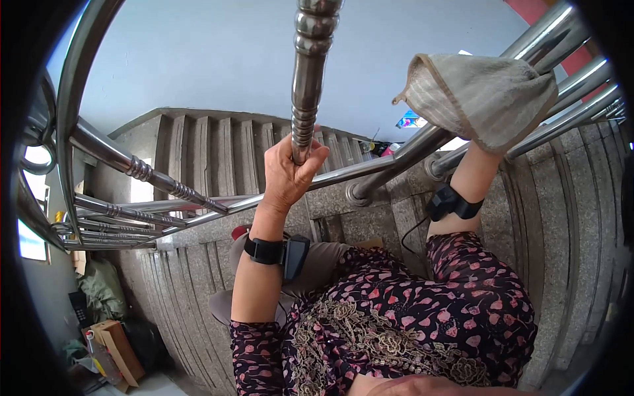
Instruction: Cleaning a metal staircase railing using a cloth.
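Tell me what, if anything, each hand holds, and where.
The left hand grips the metal post near its lower visible end; the gray cloth hides the right hand's hold.

Cloth (489, 96) lies over the railing (422, 142) at right, carton (123, 353) apparently on floor (158, 385) at left.

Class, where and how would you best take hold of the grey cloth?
Probably by the grey cloth's left corner, coming from the left: that tip sticks out free, while the right end bunches up by the rails and the middle hides the right hand.
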### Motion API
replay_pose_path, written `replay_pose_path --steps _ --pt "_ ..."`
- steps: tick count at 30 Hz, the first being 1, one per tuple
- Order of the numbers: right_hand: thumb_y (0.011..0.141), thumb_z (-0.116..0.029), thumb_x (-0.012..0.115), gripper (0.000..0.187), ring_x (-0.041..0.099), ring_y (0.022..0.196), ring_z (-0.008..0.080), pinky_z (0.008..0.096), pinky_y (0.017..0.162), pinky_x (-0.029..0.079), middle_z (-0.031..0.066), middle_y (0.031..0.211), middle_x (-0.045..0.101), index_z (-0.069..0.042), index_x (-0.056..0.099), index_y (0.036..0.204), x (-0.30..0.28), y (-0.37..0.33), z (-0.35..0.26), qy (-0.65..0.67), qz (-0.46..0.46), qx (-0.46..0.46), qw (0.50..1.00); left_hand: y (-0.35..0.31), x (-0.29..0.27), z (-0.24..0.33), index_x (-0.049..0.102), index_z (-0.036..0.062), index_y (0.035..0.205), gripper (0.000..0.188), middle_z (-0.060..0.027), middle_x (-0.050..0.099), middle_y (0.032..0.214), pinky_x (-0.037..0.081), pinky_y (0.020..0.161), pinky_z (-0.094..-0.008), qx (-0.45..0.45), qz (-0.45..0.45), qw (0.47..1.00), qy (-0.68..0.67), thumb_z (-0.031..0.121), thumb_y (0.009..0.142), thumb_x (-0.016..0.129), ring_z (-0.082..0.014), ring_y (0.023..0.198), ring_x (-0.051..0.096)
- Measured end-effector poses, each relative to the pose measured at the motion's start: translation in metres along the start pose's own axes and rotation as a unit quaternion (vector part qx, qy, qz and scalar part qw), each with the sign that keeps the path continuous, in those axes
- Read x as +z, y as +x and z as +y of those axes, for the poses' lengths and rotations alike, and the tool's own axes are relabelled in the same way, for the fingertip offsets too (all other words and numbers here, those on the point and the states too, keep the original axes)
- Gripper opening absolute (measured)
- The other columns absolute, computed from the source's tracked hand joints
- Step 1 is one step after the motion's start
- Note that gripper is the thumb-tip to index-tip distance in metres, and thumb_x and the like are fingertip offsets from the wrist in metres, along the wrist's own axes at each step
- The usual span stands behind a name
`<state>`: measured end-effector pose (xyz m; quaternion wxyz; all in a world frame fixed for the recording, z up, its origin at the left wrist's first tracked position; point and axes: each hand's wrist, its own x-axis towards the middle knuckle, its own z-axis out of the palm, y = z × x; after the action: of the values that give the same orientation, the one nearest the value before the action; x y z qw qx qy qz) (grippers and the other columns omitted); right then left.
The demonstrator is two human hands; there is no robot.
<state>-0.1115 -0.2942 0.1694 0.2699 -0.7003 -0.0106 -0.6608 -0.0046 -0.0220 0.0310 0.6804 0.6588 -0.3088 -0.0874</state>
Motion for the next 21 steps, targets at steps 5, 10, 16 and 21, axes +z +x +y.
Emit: replay_pose_path --steps 5,10,16,21 --pt "0.093 -0.046 0.051 0.045 0.059 0.091 0.0202 0.0372 0.077 0.051 0.0058 0.101 0.06 -0.01 0.052 0.119 -0.006 -0.08 0.038 0.609 -0.064 0.378 0.694 -0.002 0.006 0.003 0.06 0.0045 0.1 0.037 -0.0061 0.059 0.078 0.047 0.059 -0.0324 0.136 0.14 0.965 0.178 0.031 0.079 0.076 -0.0186 0.062 0.055" --pt "0.094 -0.047 0.048 0.037 0.057 0.08 0.0181 0.0361 0.07 0.05 0.0031 0.091 0.058 -0.012 0.052 0.105 -0.006 -0.164 0.059 0.61 -0.128 0.417 0.662 -0.005 0.006 0.004 0.059 0.0034 0.105 0.033 -0.0097 0.062 0.094 0.049 0.061 -0.0321 0.084 0.138 0.968 0.192 0.023 0.082 0.072 -0.02 0.071 0.059" --pt "0.096 -0.048 0.044 0.036 0.056 0.072 0.0165 0.0346 0.064 0.049 0.0024 0.086 0.057 -0.013 0.052 0.091 -0.032 -0.237 0.1 0.42 -0.096 0.452 0.781 -0.005 0.026 0.027 0.055 0.0008 0.115 0.04 -0.024 0.047 0.127 0.043 0.097 -0.0424 0.413 0.294 0.785 0.355 0.022 0.084 0.069 -0.0342 0.119 0.047" --pt "0.092 -0.017 0.06 0.051 0.058 0.102 0.0178 0.03 0.078 0.056 0.0105 0.12 0.052 -0.005 0.034 0.135 -0.006 -0.104 0.002 0.555 -0.062 0.298 0.774 -0.032 0.056 0.066 0.051 0.0093 0.127 0.041 -0.0148 0.048 0.132 0.046 0.093 -0.0404 0.499 -0.028 0.771 0.396 0.014 0.087 0.059 -0.0268 0.109 0.056"
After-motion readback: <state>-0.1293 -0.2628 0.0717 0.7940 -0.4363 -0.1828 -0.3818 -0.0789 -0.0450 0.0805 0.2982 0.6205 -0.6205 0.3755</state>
